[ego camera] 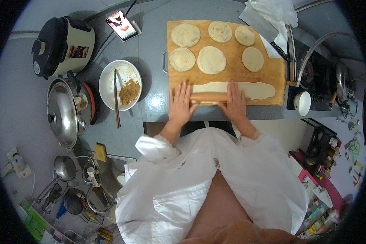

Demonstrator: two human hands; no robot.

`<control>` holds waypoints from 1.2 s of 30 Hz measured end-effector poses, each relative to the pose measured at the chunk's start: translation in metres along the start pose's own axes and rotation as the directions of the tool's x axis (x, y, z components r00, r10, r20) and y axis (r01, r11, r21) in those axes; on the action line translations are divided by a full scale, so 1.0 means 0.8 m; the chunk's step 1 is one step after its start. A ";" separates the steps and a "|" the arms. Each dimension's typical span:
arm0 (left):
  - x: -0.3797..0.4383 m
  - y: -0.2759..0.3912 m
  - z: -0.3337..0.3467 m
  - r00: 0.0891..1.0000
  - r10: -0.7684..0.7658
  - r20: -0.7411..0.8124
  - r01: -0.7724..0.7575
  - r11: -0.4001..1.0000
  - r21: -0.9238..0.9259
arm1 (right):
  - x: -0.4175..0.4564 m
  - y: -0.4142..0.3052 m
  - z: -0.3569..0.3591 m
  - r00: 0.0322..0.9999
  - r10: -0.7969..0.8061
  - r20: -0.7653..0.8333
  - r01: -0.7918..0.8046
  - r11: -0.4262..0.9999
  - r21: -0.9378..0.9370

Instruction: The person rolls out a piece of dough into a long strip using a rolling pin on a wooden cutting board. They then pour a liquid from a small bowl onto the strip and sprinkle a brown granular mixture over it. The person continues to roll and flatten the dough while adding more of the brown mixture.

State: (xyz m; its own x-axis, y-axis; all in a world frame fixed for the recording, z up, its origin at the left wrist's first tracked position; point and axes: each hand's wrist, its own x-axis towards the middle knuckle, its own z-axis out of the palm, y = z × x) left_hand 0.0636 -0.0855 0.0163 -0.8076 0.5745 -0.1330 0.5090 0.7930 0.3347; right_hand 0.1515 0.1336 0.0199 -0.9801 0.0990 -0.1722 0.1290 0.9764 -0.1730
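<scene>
A wooden rolling pin [209, 97] lies across a long flattened strip of dough [257, 90] near the front edge of a wooden board [225, 78]. My left hand [180, 102] rests palm down over the pin's left end, fingers stretched forward. My right hand [235, 102] lies flat over its right part, on the dough strip. Neither hand's fingers are wrapped round the pin. Several flat dough rounds sit farther back on the board, among them a large one [211, 60] in the middle and a smaller one [252, 59] at the right.
Left of the board stand a white bowl [105, 99] with crumbly brown and pale contents and chopsticks [116, 103], a lidded steel pan [62, 113], a pressure cooker [79, 45] and a phone [121, 26]. A small bowl [302, 103] and a stove [318, 73] are at the right.
</scene>
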 end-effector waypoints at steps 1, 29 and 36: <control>-0.019 0.003 0.001 0.999 -0.001 0.034 0.002 1.000 -0.021 | -0.017 -0.001 0.000 0.999 -0.037 0.036 0.034 0.997 0.068; -0.016 0.024 -0.003 0.997 0.067 -0.024 -0.067 0.998 0.004 | 0.003 0.026 -0.018 0.999 0.031 -0.041 -0.026 0.994 0.110; -0.023 0.025 0.020 0.974 0.118 -0.194 -0.126 0.992 -0.029 | -0.024 0.040 0.005 0.989 -0.111 -0.094 0.124 0.982 0.142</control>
State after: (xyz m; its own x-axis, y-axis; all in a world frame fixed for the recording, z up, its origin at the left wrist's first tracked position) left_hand 0.0933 -0.0768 0.0102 -0.7843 0.6138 0.0906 0.5977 0.7082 0.3757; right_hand 0.1751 0.1623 0.0141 -0.9982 0.0074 -0.0598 0.0267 0.9441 -0.3286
